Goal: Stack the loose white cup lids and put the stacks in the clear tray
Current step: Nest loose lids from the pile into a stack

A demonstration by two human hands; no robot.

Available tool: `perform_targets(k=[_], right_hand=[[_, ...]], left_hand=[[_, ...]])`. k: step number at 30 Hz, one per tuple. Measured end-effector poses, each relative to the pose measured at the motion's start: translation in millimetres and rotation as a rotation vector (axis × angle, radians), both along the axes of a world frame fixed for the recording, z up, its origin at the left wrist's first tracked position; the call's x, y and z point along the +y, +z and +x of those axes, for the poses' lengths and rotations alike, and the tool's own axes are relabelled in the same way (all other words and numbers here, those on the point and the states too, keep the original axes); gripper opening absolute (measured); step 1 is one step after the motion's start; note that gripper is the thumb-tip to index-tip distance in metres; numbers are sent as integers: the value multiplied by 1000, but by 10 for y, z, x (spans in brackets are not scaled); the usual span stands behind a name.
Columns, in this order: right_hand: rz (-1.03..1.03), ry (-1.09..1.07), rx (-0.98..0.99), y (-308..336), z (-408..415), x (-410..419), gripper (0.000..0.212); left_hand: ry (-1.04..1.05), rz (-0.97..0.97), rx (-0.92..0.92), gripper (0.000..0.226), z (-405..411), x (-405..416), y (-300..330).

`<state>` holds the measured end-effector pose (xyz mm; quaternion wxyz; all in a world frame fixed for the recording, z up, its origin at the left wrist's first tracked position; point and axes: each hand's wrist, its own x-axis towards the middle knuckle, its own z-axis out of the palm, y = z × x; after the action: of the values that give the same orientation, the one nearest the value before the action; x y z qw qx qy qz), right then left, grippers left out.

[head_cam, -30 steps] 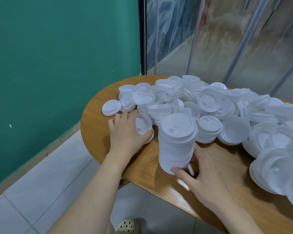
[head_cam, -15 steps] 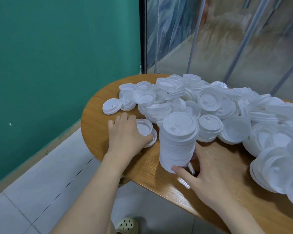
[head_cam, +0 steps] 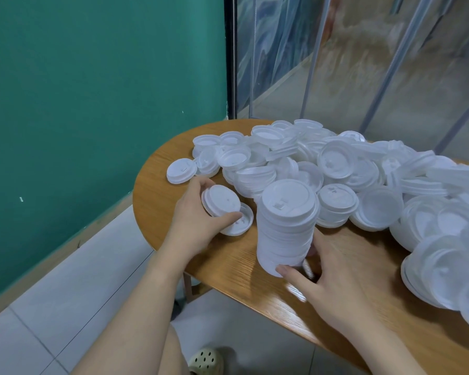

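Two hands, one tall lid stack, uncounted loose lids

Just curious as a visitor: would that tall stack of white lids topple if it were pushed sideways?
Probably. The tall stack of lids is much taller than wide and leans slightly, with the right hand steadying its base. It looks light, thin plastic, so likely to slide or spill.

The lids in front of me look like thin white plastic, smooth and faintly translucent, with a dull sheen. The stack shows the same plastic, its ribbed side matt. The surface is wood-grain, warm brown, glossy near its edge where it catches light. The wall is matt green. The floor is pale, smooth tile.
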<state>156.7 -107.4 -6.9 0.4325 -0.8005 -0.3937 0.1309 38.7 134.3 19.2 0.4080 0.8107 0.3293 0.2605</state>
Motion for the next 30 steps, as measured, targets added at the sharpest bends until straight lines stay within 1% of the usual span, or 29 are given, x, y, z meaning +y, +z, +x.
perform_targets(k=[2, 4, 6, 8, 10, 11, 13, 15, 17, 19, 21, 24, 27, 30], right_hand=[[7, 1, 1, 5, -4, 3, 51], [12, 3, -6, 3, -4, 5, 50], [15, 4, -7, -4, -3, 4, 49], [16, 7, -10, -11, 4, 3, 50], [12, 11, -12, -19, 10, 0, 51], [11, 11, -11, -22, 13, -1, 51], [10, 8, -9, -27, 16, 3, 51], [8, 13, -13, -35, 21, 14, 52], [12, 14, -16, -37, 20, 18, 52], [26, 16, -13, -23, 11, 21, 51], [44, 21, -14, 7, 5, 20, 50], [53, 26, -28, 42, -4, 16, 48], [36, 17, -48, 48, -5, 13, 51], [43, 24, -39, 57, -8, 12, 52]], left_hand=[[0, -14, 79, 74, -3, 7, -29], [-5, 26, 196, 77, -2, 16, -67], [-8, 68, 263, 67, -4, -7, -43], [7, 84, 268, 56, 2, -35, -7], [35, 101, 236, 51, 8, -72, 39], [53, 78, 170, 51, 11, -90, 66], [79, -50, -65, 54, 21, -153, 186], [37, -153, -290, 57, 48, -246, 383], [-85, -156, -400, 63, 67, -350, 570], [-215, -134, -407, 67, 79, -441, 667], [-286, -90, -341, 68, 94, -514, 679], [-343, -44, -263, 66, 120, -571, 645], [-382, -6, -199, 67, 126, -596, 616], [-398, 9, -185, 68, 121, -611, 598]])
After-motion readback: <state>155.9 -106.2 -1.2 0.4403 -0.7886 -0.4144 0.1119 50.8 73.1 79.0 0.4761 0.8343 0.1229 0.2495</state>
